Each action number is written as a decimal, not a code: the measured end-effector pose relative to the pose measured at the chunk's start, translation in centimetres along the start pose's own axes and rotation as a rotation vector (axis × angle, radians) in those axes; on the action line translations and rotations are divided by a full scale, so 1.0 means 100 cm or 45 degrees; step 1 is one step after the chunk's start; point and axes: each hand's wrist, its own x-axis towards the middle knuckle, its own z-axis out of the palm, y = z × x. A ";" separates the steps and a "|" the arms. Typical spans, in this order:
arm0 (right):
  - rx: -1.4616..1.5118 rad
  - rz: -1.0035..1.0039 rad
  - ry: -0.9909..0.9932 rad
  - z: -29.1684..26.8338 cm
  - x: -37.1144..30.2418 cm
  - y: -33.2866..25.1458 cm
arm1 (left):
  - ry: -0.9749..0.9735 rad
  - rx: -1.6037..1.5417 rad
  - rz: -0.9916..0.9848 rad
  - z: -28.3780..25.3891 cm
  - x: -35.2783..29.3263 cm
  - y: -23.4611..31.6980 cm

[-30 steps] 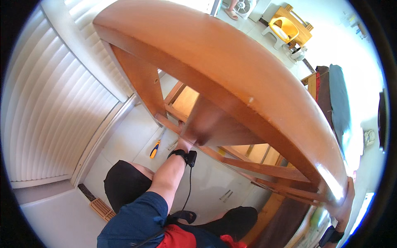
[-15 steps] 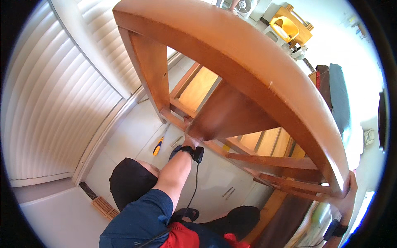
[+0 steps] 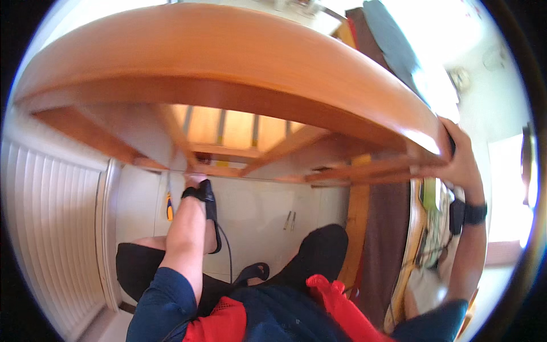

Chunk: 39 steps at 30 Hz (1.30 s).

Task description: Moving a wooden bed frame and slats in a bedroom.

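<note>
A large orange-brown wooden frame (image 3: 239, 51) with a thick curved rail and several crosspieces stands tilted across the view in front of me. My left hand (image 3: 195, 179) is closed at its lower rail; the fingers are partly hidden by the wood. At the right end of the curved rail, my right hand (image 3: 464, 162) wraps round the corner. On the floor near my left hand lies a yellow and dark-blue screwdriver (image 3: 170, 208). Two thin metal pieces (image 3: 289, 220), like bolts, lie on the tiles between my feet and the frame.
A white slatted door (image 3: 51, 228) rises on the left. To the right are a wooden bed edge (image 3: 358, 216), a brown panel (image 3: 387, 245) and a surface with assorted items, including a green box (image 3: 431, 194). Pale wooden slats (image 3: 236, 130) show through the frame. A cable hangs from my left wrist.
My view has turned right, and the frame has swung from a steep slant to lie nearly level across the picture. Both hands keep their holds on it.
</note>
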 end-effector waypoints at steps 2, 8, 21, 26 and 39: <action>-0.045 0.004 -0.013 -0.001 0.003 -0.001 | -0.007 0.116 -0.075 -0.007 0.001 -0.011; -0.004 -0.105 0.043 0.011 0.015 0.022 | 0.033 0.421 -0.147 -0.043 -0.010 0.011; 0.138 -0.113 -0.115 -0.016 -0.010 0.053 | 0.021 0.903 -0.126 -0.012 0.016 0.066; 0.305 -0.243 -0.227 -0.020 -0.033 0.065 | 0.016 0.990 -0.144 -0.008 0.012 0.059; 0.139 0.237 0.046 0.004 -0.031 0.009 | -0.011 1.103 -0.186 -0.018 0.010 0.043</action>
